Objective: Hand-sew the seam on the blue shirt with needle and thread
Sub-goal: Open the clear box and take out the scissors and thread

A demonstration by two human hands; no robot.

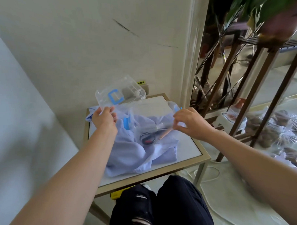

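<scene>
A light blue shirt (129, 157) lies crumpled on a small white-topped table (188, 148). On the shirt stands a clear plastic sewing box (153, 112) with blue clasps; inside it I see black-handled scissors (148, 137) and a wooden-handled tool (164, 133). My left hand (104, 120) grips the edge of the box's clear lid (121, 94), which has a blue handle and is lifted and tilted back above the table. My right hand (189, 121) holds the box's right rim. No needle or thread can be made out.
The table stands against a white wall with a socket (146, 88) behind it. A wooden plant stand (255, 84) and a leafy plant (262, 3) are at the right, with bags on the floor. My knees in dark trousers (162, 205) are below the table's front edge.
</scene>
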